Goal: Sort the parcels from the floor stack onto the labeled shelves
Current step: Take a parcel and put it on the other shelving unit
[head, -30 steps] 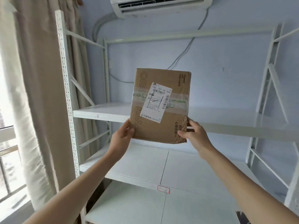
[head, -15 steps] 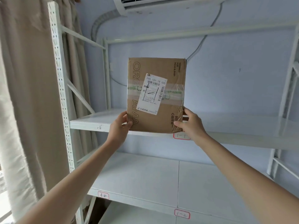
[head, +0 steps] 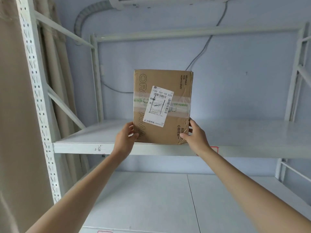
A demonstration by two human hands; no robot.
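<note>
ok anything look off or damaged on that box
Yes. The cardboard parcel is crumpled and creased at its lower right corner, by the right hand, and the clear tape there is wrinkled. Its white shipping label sits slightly askew. The left hand grips the other lower edge.

A white metal shelving rack (head: pixel 40 105) is being seen from below. A brown cardboard parcel (head: pixel 162 106) is being stood upright at the front edge of its upper shelf (head: pixel 244 132); whether its bottom edge is touching the board cannot be told. A lower shelf (head: pixel 143 199) is lying beneath.
</note>
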